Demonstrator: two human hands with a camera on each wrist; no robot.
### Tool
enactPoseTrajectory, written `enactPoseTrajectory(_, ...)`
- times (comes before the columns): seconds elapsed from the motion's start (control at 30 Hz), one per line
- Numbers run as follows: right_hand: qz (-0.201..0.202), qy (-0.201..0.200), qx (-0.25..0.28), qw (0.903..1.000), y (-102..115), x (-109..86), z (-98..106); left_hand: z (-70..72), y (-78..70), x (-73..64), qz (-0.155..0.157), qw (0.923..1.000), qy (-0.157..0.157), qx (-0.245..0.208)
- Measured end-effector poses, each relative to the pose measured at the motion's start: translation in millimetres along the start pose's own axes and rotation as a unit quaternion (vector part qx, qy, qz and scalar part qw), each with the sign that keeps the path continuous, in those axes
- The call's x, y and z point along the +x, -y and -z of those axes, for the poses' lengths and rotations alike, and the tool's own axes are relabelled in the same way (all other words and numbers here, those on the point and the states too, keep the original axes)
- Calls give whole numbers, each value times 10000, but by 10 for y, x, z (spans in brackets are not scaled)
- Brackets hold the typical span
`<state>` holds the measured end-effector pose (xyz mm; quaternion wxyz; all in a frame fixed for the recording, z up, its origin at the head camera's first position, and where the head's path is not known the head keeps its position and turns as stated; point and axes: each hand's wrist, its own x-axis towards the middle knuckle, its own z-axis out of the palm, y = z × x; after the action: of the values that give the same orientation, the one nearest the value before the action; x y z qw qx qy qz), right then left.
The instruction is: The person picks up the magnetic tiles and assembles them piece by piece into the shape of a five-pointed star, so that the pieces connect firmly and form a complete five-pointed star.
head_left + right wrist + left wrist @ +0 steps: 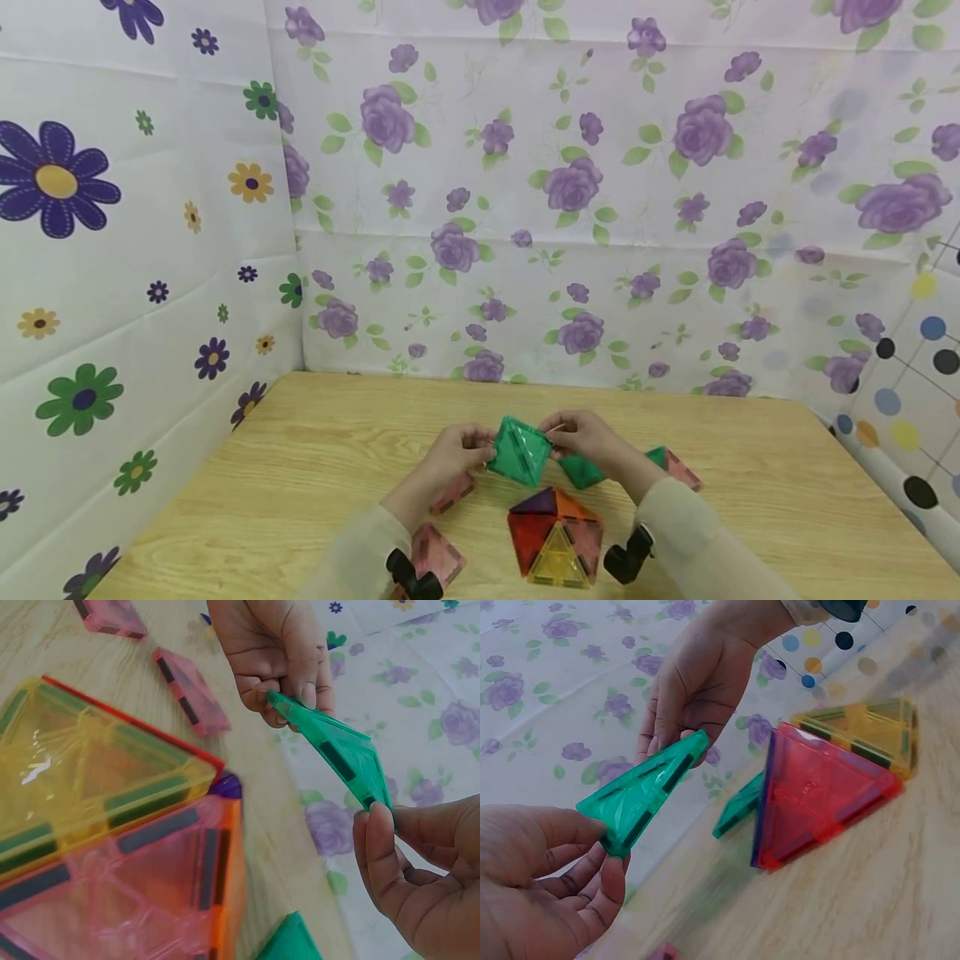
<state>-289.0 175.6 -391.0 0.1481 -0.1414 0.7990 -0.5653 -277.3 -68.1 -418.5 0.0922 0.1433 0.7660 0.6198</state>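
"Who holds what?"

"A person's left hand (459,450) pinches one corner of a pair of green triangular tiles (520,452) between thumb and fingers; the right hand (583,437) pinches the opposite corner."

"Where is the green pair?"

"In the air between the two hands, above a wooden table (337,442), its halves meeting along a seam in a diamond outline."

"And close by?"

"Nearer the person, a peaked structure (557,557) of purple, orange, red, pink and yellow triangles stands on the tabletop, apart from the raised pair."

"To the sides?"

"Pink tiles (437,557) lie by the left forearm, partly hidden by it. Loose green tiles (581,472) show on either side of the right forearm, a pink tile (682,472) beside the farther one."

"The backdrop?"

"Cloth printed with purple roses (510,200) hangs behind the table; daisy-patterned cloth (150,200) hangs at left, dotted cloth (903,354) at right."
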Motion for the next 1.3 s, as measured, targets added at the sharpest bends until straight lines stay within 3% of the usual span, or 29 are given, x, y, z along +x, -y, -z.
enactPoseTrajectory(0.3, -132, 170, 8, 9998, -127, -24, -40, -92, 136, -22, 58, 9999, 100, 53)
enactPoseTrajectory(0.47, -149, 171, -55, 9997, -153, -35, -58, -149, 180, -36, -65, 9999, 130, -90)
enactPoseTrajectory(0.6, -93, 147, -247, 9995, -177, -43, -63, -194, 200, -39, -180, 9998, 90, -29)
enactPoseTrajectory(0.9, -113, 33, -698, 9975, -223, -60, -98, -246, 237, -56, -118, 9993, 9, 345)
enactPoseTrajectory(1.3, -61, 144, -782, 9968, -298, -68, -123, -305, 252, -111, -16, 9998, -45, 197)
